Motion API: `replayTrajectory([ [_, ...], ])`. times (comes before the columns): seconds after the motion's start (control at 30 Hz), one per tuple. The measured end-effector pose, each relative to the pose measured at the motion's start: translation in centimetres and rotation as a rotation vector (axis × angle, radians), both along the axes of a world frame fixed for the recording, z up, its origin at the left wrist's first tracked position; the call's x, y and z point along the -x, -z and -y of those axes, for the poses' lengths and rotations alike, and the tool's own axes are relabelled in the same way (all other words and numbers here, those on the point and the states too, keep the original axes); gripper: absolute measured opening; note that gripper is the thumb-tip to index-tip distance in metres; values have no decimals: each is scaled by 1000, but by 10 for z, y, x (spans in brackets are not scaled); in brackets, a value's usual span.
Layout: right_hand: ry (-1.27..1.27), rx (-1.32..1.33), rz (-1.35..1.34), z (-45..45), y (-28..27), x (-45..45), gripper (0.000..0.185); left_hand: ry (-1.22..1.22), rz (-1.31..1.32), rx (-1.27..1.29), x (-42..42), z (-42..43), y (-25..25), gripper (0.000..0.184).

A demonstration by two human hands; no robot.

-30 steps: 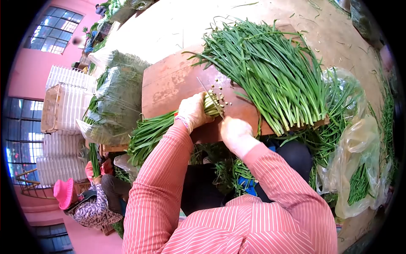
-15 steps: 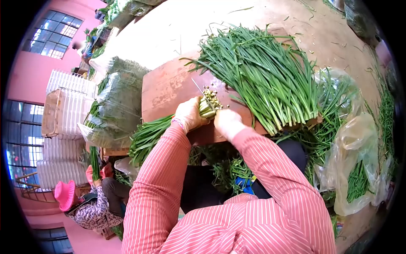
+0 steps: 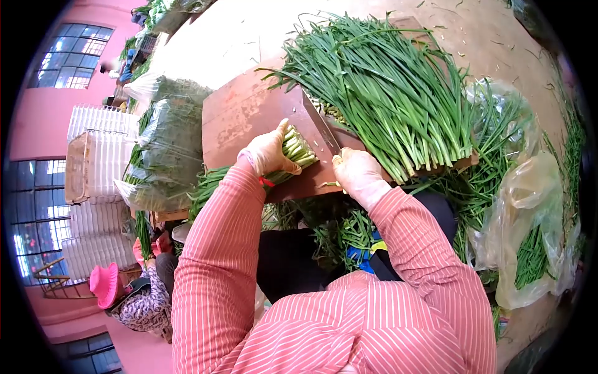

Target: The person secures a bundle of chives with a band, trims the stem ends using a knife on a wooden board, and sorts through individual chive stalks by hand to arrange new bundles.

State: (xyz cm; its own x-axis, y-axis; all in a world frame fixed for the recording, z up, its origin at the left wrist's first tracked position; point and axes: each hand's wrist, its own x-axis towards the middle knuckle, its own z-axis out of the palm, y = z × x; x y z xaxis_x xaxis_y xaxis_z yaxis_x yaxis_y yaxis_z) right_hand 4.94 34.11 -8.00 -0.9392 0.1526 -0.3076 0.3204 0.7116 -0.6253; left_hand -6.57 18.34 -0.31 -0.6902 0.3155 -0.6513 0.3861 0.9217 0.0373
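Observation:
My gloved left hand [image 3: 269, 151] is wrapped round a bundle of garlic chives [image 3: 299, 147], its pale, evenly cut stalk ends facing right. A red band shows at the bundle below that hand, and the leaves trail off to the lower left. My gloved right hand [image 3: 359, 171] grips a knife [image 3: 322, 126]; its handle is hidden in the fist, and the blade lies across the wooden board [image 3: 240, 103], apart from the bundle. Small cut-off ends [image 3: 334, 113] lie between the blade and a large pile of loose chives [image 3: 398, 100] on the board's right side.
To the left stand a plastic-wrapped stack of greens [image 3: 165, 146] and white crates [image 3: 103, 149]. A clear plastic bag [image 3: 529, 206] with greens lies at right. Another person in a pink hat [image 3: 106, 285] sits at lower left, holding greens. Loose greens lie under the board.
The knife has moved from the stalk ends to the right, and the cut-off bits now lie against the large pile. My left hand has shifted slightly left with the bundle.

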Motion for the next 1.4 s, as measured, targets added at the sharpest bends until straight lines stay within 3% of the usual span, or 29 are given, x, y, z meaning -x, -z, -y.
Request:
replayTrajectory([
  [0.07, -14, 112, 134, -3, -7, 1, 34, 86, -179, 91, -21, -8, 3, 115],
  [0.17, -44, 20, 23, 3, -9, -14, 34, 68, -483, 25, -56, -7, 18, 102],
  [0.3, -207, -44, 47, 10, -24, -27, 34, 24, -663, 3, -73, -10, 35, 99],
  [0.4, -152, 43, 155, 21, -20, -38, 32, 13, -702, 6, -76, -12, 38, 96],
  [0.73, -191, -53, 262, 44, -11, -32, 23, 25, -656, -23, -67, -7, 40, 93],
  [0.8, -150, 33, 185, 45, -8, -15, 23, 35, -612, -4, -64, -8, 36, 91],
  [0.93, -136, -38, 151, 42, 6, 16, 27, 9, -431, -139, -44, 0, 27, 97],
  [1.0, -74, 210, 221, 13, 11, 18, 30, 17, -464, -175, -37, 6, 25, 101],
  [1.03, -25, 330, 283, 4, 9, 20, 33, -33, -327, -207, -31, 7, 20, 99],
  [1.07, -21, 245, 265, 1, 14, 22, 35, -74, -183, -234, -25, 9, 16, 98],
  [1.27, 43, -108, 214, -6, -14, 15, 43, -71, -117, -362, -21, 32, 4, 93],
  [1.37, -40, -301, 21, -7, -36, 5, 60, -81, -146, -603, -34, 52, -8, 94],
  [1.4, -86, 0, -227, -4, -33, 5, 73, -95, -156, -613, -40, 55, -13, 94],
])
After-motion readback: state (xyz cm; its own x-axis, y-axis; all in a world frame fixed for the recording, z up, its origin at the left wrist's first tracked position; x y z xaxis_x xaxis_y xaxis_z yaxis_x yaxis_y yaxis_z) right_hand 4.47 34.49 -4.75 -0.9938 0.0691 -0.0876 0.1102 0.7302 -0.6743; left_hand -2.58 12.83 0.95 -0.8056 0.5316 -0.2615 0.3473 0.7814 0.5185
